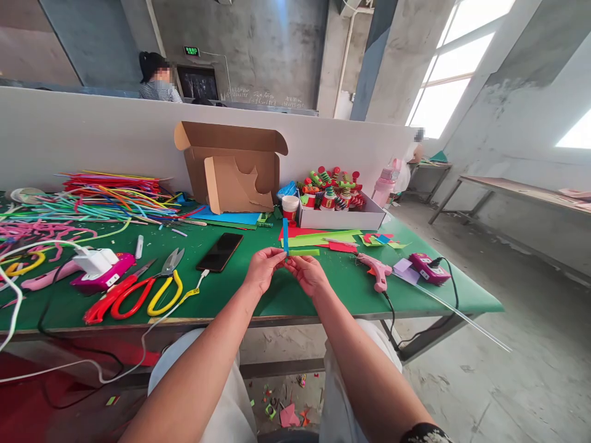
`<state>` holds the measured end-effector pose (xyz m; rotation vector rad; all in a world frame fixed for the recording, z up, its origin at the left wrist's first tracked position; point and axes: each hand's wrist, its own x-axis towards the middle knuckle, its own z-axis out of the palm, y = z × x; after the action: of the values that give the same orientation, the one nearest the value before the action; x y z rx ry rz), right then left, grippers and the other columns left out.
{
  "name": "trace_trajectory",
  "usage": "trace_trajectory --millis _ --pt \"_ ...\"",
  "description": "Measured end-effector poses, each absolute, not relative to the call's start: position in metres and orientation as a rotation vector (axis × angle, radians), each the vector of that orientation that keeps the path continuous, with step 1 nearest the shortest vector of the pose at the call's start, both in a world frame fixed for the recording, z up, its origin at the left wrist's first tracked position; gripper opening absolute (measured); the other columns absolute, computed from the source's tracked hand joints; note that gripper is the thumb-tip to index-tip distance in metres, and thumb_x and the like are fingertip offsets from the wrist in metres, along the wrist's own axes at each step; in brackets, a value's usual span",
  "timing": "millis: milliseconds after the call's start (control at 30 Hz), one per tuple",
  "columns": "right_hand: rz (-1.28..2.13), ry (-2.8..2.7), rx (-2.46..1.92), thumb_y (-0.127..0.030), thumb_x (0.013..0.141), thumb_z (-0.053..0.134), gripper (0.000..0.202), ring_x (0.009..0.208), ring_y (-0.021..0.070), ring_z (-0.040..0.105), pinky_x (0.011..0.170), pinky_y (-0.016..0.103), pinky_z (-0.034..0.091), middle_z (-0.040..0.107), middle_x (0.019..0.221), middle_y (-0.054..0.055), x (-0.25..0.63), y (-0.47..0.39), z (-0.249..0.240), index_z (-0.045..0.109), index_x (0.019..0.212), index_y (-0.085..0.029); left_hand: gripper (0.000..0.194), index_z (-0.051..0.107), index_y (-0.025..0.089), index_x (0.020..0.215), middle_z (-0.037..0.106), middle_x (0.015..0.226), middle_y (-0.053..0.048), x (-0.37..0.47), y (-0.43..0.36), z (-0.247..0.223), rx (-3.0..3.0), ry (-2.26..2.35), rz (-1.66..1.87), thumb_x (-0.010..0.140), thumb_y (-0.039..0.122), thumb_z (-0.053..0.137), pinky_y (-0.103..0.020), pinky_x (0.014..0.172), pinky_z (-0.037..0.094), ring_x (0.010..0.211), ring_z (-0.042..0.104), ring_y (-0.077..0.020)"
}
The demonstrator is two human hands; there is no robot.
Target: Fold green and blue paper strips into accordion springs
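Observation:
In front of me, just over the table's near side, my left hand (264, 269) and my right hand (306, 273) meet fingertip to fingertip. Between them a blue paper strip (285, 234) stands upright, and a light green paper strip (305, 252) runs out to the right. The two strips meet at a right angle at my fingertips, which hide the joint. My left fingers pinch the blue strip's lower end. Thumb and fingers of my right hand are closed at the green strip's inner end. A black phone (220, 251) lies left of my hands.
Scissors (166, 280), pliers (113, 298) and pipe cleaners (106, 197) are on the left. Behind stand a cardboard box (231, 141), paper cups (290, 206) and a white box (341, 218) of crafts. A pink glue gun (376, 271) and power strip (429, 269) lie right.

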<state>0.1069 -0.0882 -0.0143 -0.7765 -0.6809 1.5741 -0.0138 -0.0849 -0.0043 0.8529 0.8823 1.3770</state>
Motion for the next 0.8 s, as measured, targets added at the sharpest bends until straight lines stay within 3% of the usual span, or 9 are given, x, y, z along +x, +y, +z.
trace_trajectory --millis 400,800 --pt "1.526 -0.74 -0.82 -0.034 0.041 0.092 0.038 0.058 0.0078 0.059 0.063 0.02 0.054 0.065 0.061 -0.003 0.1072 -0.0902 -0.0118 0.07 0.065 -0.016 0.035 0.065 0.015 0.062 0.063 0.058 0.0 -0.0116 -0.0874 -0.0027 0.897 0.955 1.438 0.037 0.029 0.086 -0.028 0.06 0.046 0.056 0.055 -0.0117" --pt "1.4 -0.84 -0.887 -0.033 0.048 0.088 0.031 0.058 0.0097 0.059 0.065 0.025 0.054 0.065 0.063 -0.002 0.1083 -0.0923 -0.0096 0.069 0.067 -0.017 0.034 0.07 0.015 0.062 0.067 0.06 -0.004 -0.0128 -0.0868 -0.0027 0.923 0.975 1.419 0.038 0.033 0.086 -0.03 0.063 0.048 0.058 0.058 -0.0145"
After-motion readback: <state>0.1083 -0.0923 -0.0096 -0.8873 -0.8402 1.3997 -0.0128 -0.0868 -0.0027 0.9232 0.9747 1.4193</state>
